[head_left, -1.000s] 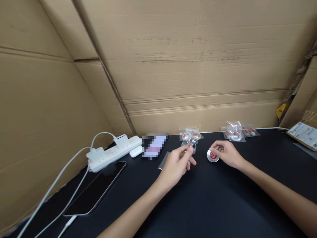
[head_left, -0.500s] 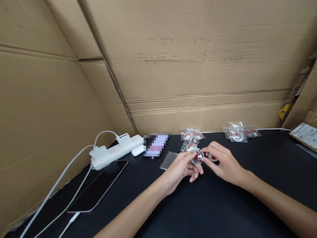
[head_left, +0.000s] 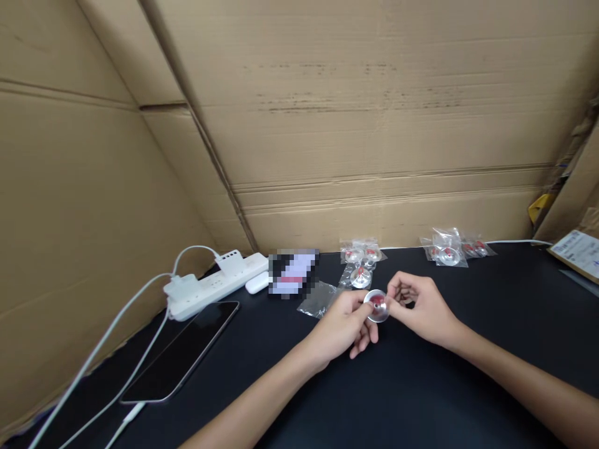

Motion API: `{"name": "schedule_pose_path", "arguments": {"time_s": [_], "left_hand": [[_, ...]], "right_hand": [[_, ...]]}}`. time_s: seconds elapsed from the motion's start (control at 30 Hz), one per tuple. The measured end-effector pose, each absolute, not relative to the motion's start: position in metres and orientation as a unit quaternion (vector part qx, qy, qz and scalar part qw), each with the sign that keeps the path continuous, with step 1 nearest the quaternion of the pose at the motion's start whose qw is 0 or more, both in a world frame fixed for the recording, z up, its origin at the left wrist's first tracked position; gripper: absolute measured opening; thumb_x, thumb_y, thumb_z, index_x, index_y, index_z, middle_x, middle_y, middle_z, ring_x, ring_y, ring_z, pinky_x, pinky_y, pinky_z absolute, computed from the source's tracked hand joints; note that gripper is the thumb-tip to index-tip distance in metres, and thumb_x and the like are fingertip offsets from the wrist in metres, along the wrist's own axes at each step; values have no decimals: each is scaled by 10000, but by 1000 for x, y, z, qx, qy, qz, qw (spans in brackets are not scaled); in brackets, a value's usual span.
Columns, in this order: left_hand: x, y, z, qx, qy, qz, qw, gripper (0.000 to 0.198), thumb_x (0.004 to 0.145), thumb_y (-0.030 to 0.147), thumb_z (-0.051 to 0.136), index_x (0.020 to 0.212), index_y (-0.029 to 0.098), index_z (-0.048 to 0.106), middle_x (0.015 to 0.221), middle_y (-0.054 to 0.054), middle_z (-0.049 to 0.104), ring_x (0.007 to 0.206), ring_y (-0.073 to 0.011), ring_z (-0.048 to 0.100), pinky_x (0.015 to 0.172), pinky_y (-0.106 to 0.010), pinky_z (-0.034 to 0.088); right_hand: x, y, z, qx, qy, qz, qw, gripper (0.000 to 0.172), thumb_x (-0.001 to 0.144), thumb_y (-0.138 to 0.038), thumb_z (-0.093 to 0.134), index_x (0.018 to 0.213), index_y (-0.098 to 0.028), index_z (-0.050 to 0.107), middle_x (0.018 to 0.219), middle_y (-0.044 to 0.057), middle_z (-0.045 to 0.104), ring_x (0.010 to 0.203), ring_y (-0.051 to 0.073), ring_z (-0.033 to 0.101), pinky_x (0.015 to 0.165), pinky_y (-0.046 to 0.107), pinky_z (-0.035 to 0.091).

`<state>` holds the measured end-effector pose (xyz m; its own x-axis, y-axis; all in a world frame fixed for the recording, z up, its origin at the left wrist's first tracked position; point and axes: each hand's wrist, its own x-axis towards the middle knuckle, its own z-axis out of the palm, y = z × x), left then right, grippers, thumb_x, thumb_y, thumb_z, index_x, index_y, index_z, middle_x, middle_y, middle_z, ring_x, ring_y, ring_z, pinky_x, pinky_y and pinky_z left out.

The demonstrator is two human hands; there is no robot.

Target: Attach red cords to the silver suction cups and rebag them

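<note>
A small round silver disc with a red centre [head_left: 377, 305] is held above the black table [head_left: 402, 386] between both hands. My left hand [head_left: 344, 324] pinches its left edge with thumb and fingers. My right hand [head_left: 418, 308] pinches its right edge, the other fingers curled. Just behind the hands lie clear plastic bags with similar silver and red parts [head_left: 359, 265]. An empty clear bag [head_left: 318, 299] lies left of my left hand.
More bagged parts [head_left: 449, 249] lie at the back right by the cardboard wall [head_left: 374, 125]. A white power strip [head_left: 210, 284] with cables, a small white case [head_left: 257, 284] and a dark phone [head_left: 185, 349] sit at the left. A labelled box [head_left: 578, 249] stands far right.
My left hand drew back from the bags and my right hand left the table; both met at the middle and now hold the disc together, slightly nearer me.
</note>
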<state>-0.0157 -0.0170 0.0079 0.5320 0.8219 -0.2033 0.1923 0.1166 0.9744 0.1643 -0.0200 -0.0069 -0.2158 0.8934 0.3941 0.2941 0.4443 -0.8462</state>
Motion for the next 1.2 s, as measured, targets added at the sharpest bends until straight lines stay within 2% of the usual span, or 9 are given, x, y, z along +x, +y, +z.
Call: {"name": "schedule_pose_path", "arguments": {"time_s": [0.1,0.17,0.4,0.53,0.63,0.77,0.93,1.13,1.2], "left_hand": [[-16,-16,5,617,429,262,606,203,950,318,434,939,150,546,512,20,574,326,-76,440,277,-134,293],[-17,-14,2,622,441,262,591,179,947,280,427,986,143,535,521,18,585,320,-79,435,270,-137,285],[-22,-10,-3,665,499,236,502,224,946,239,402,1119,141,505,568,13,626,306,-81,427,286,-156,262],[-24,-12,-2,708,507,205,447,259,946,287,422,1139,148,523,531,23,618,336,-98,442,361,-187,307],[-24,-15,0,757,518,203,344,271,935,311,459,1122,150,568,491,27,582,442,-149,541,454,-224,357],[-23,-19,1,799,523,197,220,242,918,299,483,1053,167,636,555,-1,597,507,-175,568,504,-260,331],[-24,-21,0,819,522,179,157,308,929,263,458,1183,172,606,682,-43,662,611,-204,627,564,-275,376],[-23,-24,5,823,542,159,64,254,941,256,429,1095,207,624,735,-53,681,673,-242,659,595,-313,438],[-21,-25,8,839,511,181,46,249,945,241,424,1080,200,629,822,-64,695,767,-248,660,669,-346,480]], "right_hand": [[170,-11,-5,-415,-642,394,511,138,752,-201,615,726,-200,480,638,-23,560,535,112,521,535,257,439],[178,-7,-3,-415,-651,377,511,126,758,-203,617,762,-198,491,667,-17,566,564,120,530,550,263,443],[194,-12,3,-384,-861,159,294,164,744,-53,552,819,-196,573,732,-10,573,688,140,498,642,271,413],[191,-15,6,-363,-893,121,236,124,774,-73,576,806,-193,572,781,9,609,785,168,516,714,290,419],[190,-14,6,-361,-898,103,229,94,790,-101,597,817,-191,593,811,21,610,812,180,520,757,309,424],[196,-9,6,-386,-881,92,257,101,803,-97,591,838,-191,605,825,27,605,815,182,524,736,300,429],[209,3,0,-449,-854,66,254,113,858,-121,574,824,-198,651,795,35,599,800,190,533,714,305,422],[215,10,-7,-465,-845,122,235,113,875,-132,597,803,-197,654,797,32,618,781,176,557,719,294,430],[212,7,-8,-460,-847,122,238,92,878,-123,584,818,-185,618,811,38,615,779,176,557,716,294,434]]}}
